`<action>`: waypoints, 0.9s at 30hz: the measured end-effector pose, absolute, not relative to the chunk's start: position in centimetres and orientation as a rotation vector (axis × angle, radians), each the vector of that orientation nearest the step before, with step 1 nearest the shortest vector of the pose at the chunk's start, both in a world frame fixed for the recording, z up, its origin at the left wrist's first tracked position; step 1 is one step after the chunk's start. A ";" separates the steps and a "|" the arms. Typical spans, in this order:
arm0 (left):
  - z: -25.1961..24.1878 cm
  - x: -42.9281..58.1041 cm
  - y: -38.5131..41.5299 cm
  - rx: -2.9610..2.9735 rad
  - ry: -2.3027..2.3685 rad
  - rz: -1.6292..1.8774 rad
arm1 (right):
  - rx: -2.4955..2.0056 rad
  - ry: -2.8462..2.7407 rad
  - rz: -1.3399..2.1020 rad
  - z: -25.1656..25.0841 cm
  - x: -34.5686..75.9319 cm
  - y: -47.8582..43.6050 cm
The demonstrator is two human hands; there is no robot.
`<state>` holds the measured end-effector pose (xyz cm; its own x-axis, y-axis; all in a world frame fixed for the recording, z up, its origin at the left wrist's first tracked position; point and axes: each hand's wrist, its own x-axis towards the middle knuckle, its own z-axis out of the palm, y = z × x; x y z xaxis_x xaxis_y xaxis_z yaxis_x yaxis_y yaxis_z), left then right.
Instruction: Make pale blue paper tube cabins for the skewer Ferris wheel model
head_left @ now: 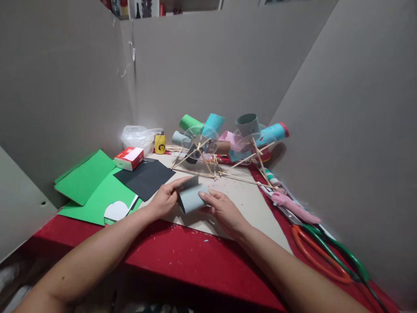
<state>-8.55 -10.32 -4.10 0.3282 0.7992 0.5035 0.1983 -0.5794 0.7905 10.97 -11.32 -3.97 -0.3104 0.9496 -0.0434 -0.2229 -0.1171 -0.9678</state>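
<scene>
Between my two hands is a piece of light blue-grey paper (193, 199), curled into a loose roll. My left hand (170, 196) grips its left edge, where a darker flap stands up by the fingers. On the right edge, the thumb of my right hand (219, 205) presses on top with fingers curled beneath. The roll is above a beige board (250, 213). Just beyond it stand stick frames (208, 173) that carry a clear disc with coloured paper tubes, among them a green tube (190, 123) and a blue tube (213, 124).
Left of my hands lie black paper (146, 178), green sheets (86, 178) and a red-white box (129, 158). A yellow container (160, 143) stands behind, beside a plastic bag (138, 138). Large scissors (321, 254) and a pink tool (295, 206) lie right, on the red tabletop (195, 256).
</scene>
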 end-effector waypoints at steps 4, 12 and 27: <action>-4.5 -8.8 -10.1 2.220 0.773 1.297 | -0.931 -1.191 1.611 -3.9 11.0 -11.3; -4.7 -9.2 -10.0 2.524 0.664 1.339 | -0.930 -1.166 1.626 -3.5 10.8 -11.5; -4.6 -9.4 -10.4 2.555 0.892 1.170 | -0.918 -1.112 1.629 -3.5 11.0 -11.2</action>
<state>-9.43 -10.44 -4.56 0.5067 0.5954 0.6235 0.4432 -0.8002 0.4039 11.01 -11.24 -3.49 -0.2892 0.9543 -0.0751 -0.2777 -0.1587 -0.9475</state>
